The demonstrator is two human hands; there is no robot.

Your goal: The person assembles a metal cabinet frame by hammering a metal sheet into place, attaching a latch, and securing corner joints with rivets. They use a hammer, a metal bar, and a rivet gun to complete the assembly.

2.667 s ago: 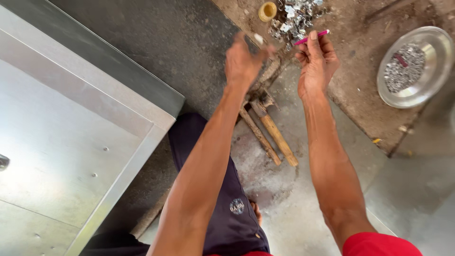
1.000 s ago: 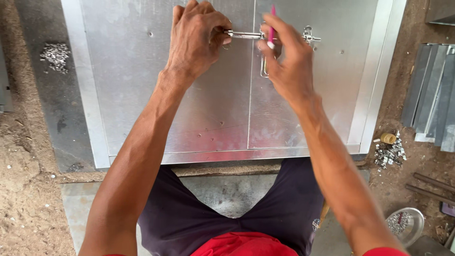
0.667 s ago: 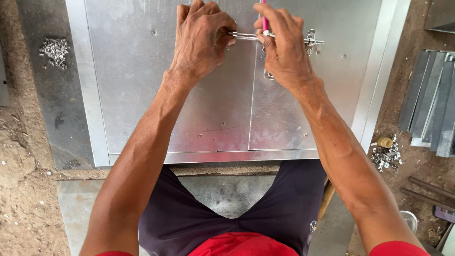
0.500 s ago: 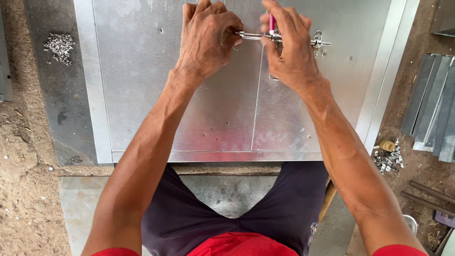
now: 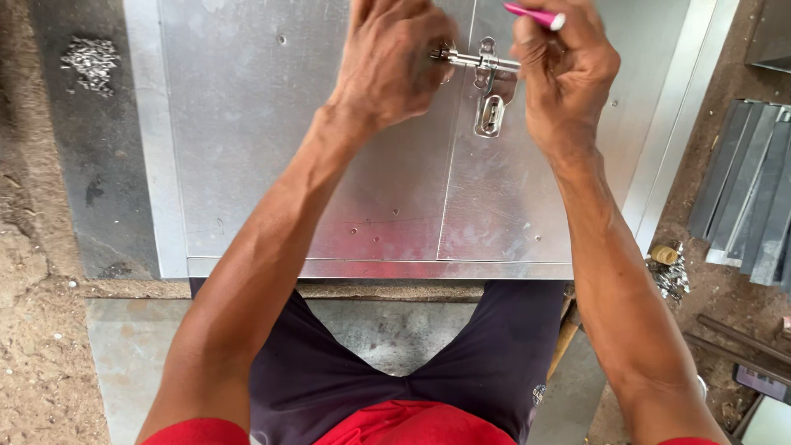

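A small heap of metal shavings (image 5: 92, 62) lies loose on the floor at far left, in no container. On the metal panel (image 5: 247, 165), the left hand (image 5: 391, 70) curls its fingers (image 5: 428, 49) tight around the left end of the slide bolt latch (image 5: 486, 70). Just right of the latch, the right hand (image 5: 568, 82) grips a pink-handled tool (image 5: 534, 15) in closed fingers. Grey metal strips (image 5: 754, 194) lie far right.
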